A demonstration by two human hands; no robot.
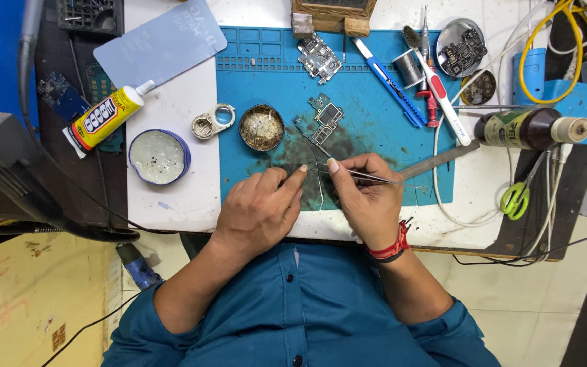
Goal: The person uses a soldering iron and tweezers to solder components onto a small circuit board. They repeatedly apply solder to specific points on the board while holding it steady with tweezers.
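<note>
The right hand (368,197) pinches slim metal tweezers (361,177), tips pointing to nine o'clock over the blue mat (375,143). The left hand (259,207) is loosely curled, forefinger pressing the mat beside the tips. The tweezers look light, stiff and slippery, best gripped mid-shank.

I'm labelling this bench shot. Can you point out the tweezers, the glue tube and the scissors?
tweezers (368,178), head view, on the metal shaft beside the right hand's fingers.
glue tube (105,117), head view, mid-body of the yellow tube.
scissors (514,197), head view, green handle loops.
</note>
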